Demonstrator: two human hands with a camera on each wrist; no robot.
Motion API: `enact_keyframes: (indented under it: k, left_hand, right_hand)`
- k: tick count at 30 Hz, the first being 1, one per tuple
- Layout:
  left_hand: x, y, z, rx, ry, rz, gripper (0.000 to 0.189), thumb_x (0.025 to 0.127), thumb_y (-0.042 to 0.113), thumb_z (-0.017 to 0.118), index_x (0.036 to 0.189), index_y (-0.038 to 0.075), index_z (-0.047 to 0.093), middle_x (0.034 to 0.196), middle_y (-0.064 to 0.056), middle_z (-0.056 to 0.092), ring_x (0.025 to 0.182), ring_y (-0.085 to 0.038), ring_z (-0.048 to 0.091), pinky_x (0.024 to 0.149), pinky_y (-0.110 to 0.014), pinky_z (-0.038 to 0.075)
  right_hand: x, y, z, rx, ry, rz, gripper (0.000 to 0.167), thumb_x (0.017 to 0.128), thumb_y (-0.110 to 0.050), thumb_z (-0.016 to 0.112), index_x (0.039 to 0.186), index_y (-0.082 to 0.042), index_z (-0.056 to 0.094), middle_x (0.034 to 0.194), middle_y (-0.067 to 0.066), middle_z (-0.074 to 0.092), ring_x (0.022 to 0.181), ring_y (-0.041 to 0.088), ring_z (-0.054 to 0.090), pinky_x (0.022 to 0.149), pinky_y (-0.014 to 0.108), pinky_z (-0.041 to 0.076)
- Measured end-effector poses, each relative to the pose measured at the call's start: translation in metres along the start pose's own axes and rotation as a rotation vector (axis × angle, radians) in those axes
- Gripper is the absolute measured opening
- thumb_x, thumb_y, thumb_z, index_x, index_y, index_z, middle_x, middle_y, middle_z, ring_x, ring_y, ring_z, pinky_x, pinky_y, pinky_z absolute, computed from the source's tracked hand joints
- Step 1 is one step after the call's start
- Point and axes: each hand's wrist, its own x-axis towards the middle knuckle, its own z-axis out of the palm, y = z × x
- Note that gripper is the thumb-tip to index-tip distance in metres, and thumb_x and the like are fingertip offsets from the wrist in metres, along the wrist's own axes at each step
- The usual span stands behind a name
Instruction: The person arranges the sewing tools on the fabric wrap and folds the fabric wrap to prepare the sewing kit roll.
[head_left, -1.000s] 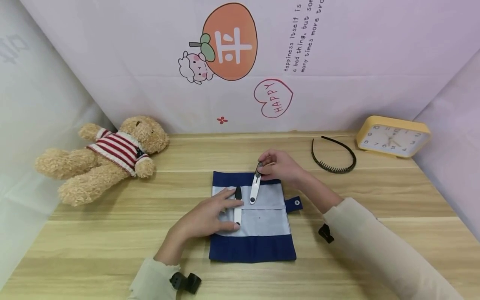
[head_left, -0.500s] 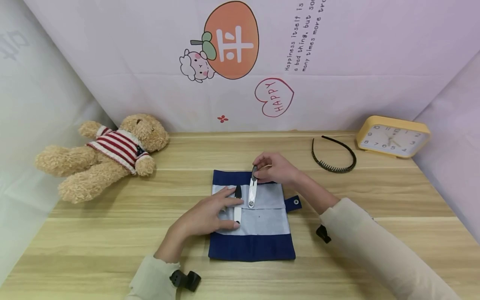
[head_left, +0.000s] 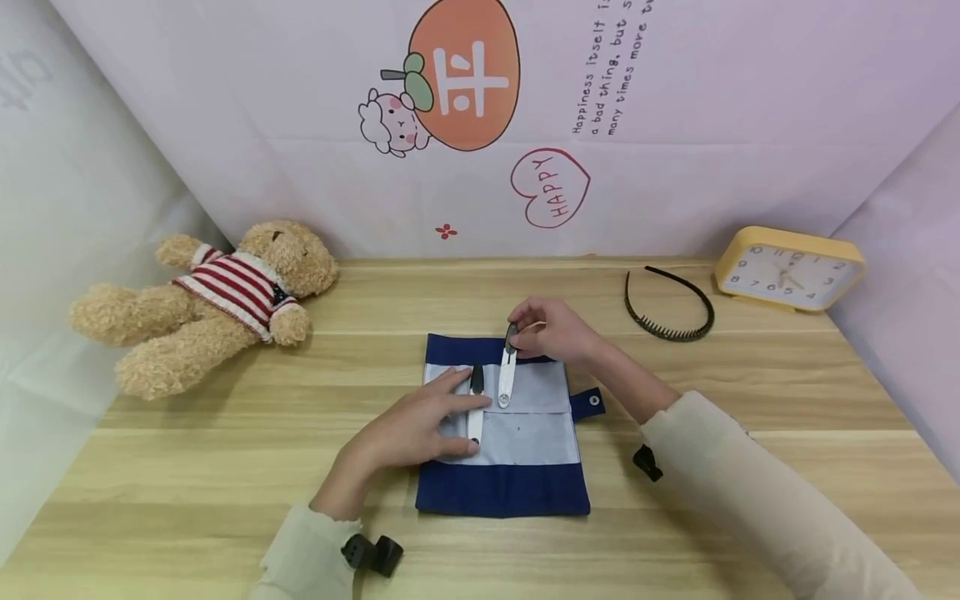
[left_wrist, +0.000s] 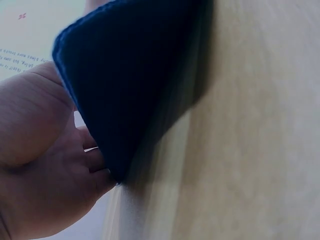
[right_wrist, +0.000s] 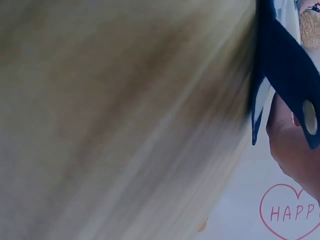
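Note:
In the head view, a navy fabric pouch (head_left: 502, 490) lies unfolded, with a pale grey lining. My right hand (head_left: 551, 333) pinches the dark end of a slim white tool (head_left: 507, 379), held over the upper half of the lining. Its rounded lower end, with a round stud, comes close to the pocket edge. A similar white tool with a black tip (head_left: 477, 382) lies to its left. My left hand (head_left: 408, 429) rests over that one, fingers extended and thumb near its lower end. In the left wrist view, the pouch's edge (left_wrist: 115, 75) partly covers the hand.
A snap strap (head_left: 588, 403) sticks out from the pouch's right side. A teddy bear (head_left: 232, 296) in a striped shirt lies at the left. Towards the back right are a black toothed headband (head_left: 675, 337) and a yellow clock (head_left: 791, 268). A printed sheet hangs behind the table.
My right hand has shifted slightly left, bringing the white tool nearer the other one and standing it straighter. My left hand stays in place on the pouch.

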Motion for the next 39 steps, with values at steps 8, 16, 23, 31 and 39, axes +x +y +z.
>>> enact_keyframes:
  k: [8,16,23,31,39]
  left_hand:
    - [0.002,0.005,0.001,0.038,-0.013,-0.035,0.053,0.092,0.028,0.076,0.142,0.018,0.061,0.164,-0.019,0.025,0.153,-0.035,0.013,0.12,-0.056,0.02]
    - [0.004,0.012,0.006,0.032,0.0,-0.093,0.053,0.089,0.023,0.075,0.14,0.017,0.061,0.163,-0.02,0.027,0.153,-0.038,0.015,0.119,-0.059,0.021]
    - [0.006,0.014,0.008,-0.005,0.038,-0.11,0.045,0.085,0.016,0.077,0.129,0.016,0.067,0.162,-0.022,0.03,0.152,-0.039,0.017,0.119,-0.06,0.02]
    - [0.013,0.017,0.01,-0.03,0.065,-0.142,0.046,0.078,0.01,0.077,0.123,0.013,0.069,0.161,-0.024,0.03,0.152,-0.039,0.018,0.119,-0.06,0.02]
    - [0.015,0.021,0.012,-0.08,0.099,-0.195,0.039,0.073,0.004,0.081,0.11,0.013,0.071,0.159,-0.025,0.033,0.151,-0.04,0.021,0.117,-0.061,0.023]
  right_hand:
    - [0.003,0.004,0.005,0.031,0.012,0.057,0.035,0.098,0.007,0.059,0.131,0.012,0.048,0.114,0.022,0.053,0.095,0.027,0.065,0.085,0.034,0.059]
    - [0.003,0.005,0.005,0.042,0.018,0.077,0.035,0.099,0.007,0.057,0.132,0.012,0.045,0.116,0.022,0.051,0.094,0.026,0.064,0.086,0.034,0.058]
    - [0.005,0.003,0.003,0.043,-0.012,0.099,0.034,0.099,0.008,0.056,0.131,0.011,0.045,0.112,0.02,0.05,0.094,0.025,0.061,0.086,0.034,0.059]
    - [0.005,0.0,0.001,0.046,-0.019,0.101,0.032,0.1,0.008,0.055,0.13,0.011,0.044,0.111,0.019,0.05,0.094,0.025,0.06,0.085,0.034,0.059]
    - [0.005,0.002,0.001,0.054,-0.032,0.079,0.031,0.102,0.006,0.052,0.131,0.009,0.042,0.113,0.018,0.047,0.095,0.025,0.059,0.083,0.035,0.059]
